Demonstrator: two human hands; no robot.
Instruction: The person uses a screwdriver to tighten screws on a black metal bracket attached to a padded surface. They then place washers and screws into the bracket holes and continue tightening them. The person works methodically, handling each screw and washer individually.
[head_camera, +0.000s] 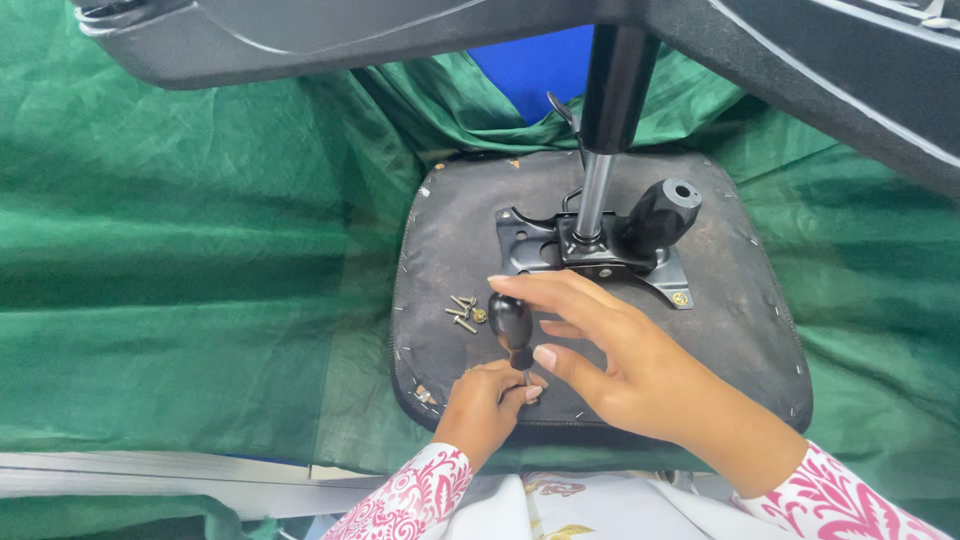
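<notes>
Overhead, nearest our eyes, hangs the chair base (300, 35), its column (612, 90) running down to the metal plate (560, 250) bolted on the upturned seat (600, 290), which lies on green cloth (180, 250). Our right hand (620, 365) curls its fingers and thumb around the screwdriver (512, 328), standing upright on the seat's near edge. Our left hand (485, 400) pinches the shaft low down. Loose screws (462, 313) lie just beside the handle.

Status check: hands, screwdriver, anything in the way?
Left hand pinching the screwdriver shaft low. Right hand on its black handle. Tool upright on upturned seat base. Loose screws beside it, apart.
</notes>
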